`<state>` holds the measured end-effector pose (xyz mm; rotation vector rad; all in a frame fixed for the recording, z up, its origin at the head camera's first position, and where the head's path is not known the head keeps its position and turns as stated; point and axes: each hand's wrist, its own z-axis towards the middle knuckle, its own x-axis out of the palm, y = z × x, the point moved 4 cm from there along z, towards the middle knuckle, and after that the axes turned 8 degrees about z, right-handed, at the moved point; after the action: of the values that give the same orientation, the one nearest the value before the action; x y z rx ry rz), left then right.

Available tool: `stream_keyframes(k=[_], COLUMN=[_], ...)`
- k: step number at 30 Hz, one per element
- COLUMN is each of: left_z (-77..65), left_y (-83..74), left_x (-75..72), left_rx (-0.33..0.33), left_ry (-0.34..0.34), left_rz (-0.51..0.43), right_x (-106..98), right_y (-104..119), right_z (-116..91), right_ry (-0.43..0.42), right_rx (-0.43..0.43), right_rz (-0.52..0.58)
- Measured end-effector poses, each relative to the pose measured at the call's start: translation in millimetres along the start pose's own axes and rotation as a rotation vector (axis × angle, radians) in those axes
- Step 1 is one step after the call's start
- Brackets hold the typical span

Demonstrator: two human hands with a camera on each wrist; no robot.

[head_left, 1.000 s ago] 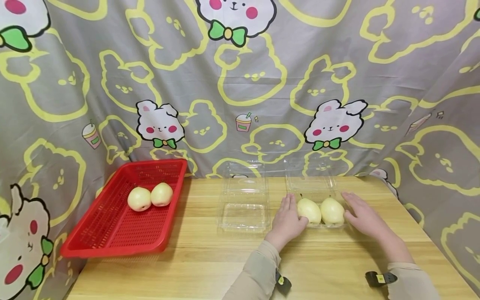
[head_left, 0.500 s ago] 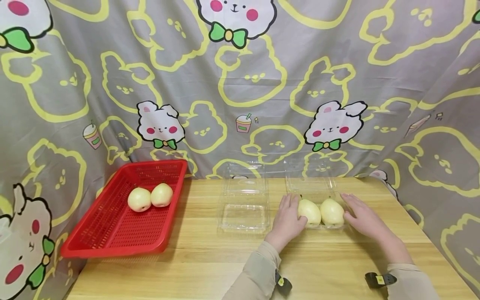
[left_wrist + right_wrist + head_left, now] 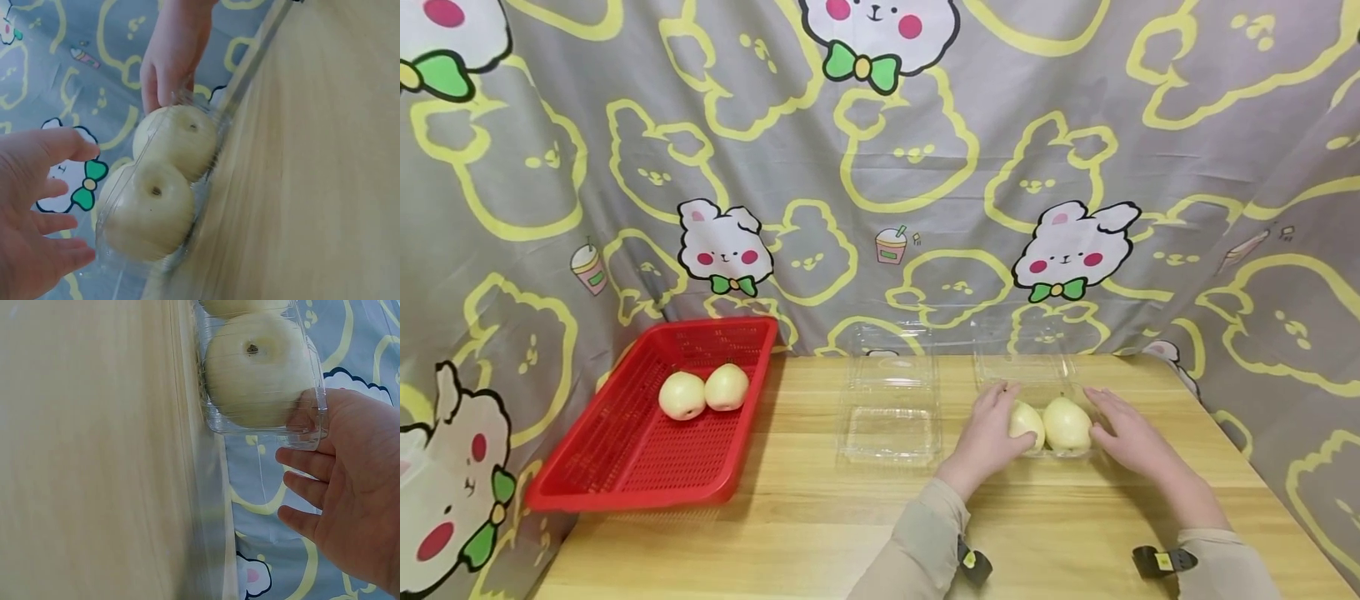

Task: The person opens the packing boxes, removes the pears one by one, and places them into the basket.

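Two pale yellow pears, the left pear (image 3: 1026, 425) and the right pear (image 3: 1067, 424), sit side by side in a clear plastic clamshell box (image 3: 269, 432) with its lid up. My left hand (image 3: 988, 433) is over the box's left end, partly covering the left pear. In the left wrist view its fingers (image 3: 59, 222) are spread and apart from the fruit. At the right end, my right hand (image 3: 1131, 429) rests against the box with loose fingers. One fingertip shows through the plastic in the right wrist view.
A second clear clamshell box (image 3: 891, 429) stands with its lid up to the left. Further left is a red plastic basket (image 3: 647, 467) with two more pears (image 3: 703, 393). Everything stands on a wooden table (image 3: 805, 533) in front of a patterned curtain (image 3: 820, 167).
My left hand has moved right and slightly up from the box's left side, now hiding more of the left pear. My right hand keeps its place. The head view has shifted slightly.
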<state>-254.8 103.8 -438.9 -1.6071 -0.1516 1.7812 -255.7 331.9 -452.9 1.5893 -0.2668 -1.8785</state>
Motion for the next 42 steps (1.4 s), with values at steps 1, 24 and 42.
stream_keyframes(k=[1, 24, 42], left_z=[0.9, 30.9, 47.3], left_y=[-1.1, -16.5, -15.9], left_x=[1.2, 9.4, 9.0], left_rx=[0.003, 0.037, 0.146], left_ry=[0.016, 0.242, 0.353], left_rz=[0.014, 0.339, 0.430], right_x=[0, -1, 0], right_y=[0, 0, 0], right_z=[0, -2, -1], right_ry=[0.000, 0.007, 0.022], right_rx=[0.002, 0.014, 0.042], right_rz=[0.002, -0.005, -0.006])
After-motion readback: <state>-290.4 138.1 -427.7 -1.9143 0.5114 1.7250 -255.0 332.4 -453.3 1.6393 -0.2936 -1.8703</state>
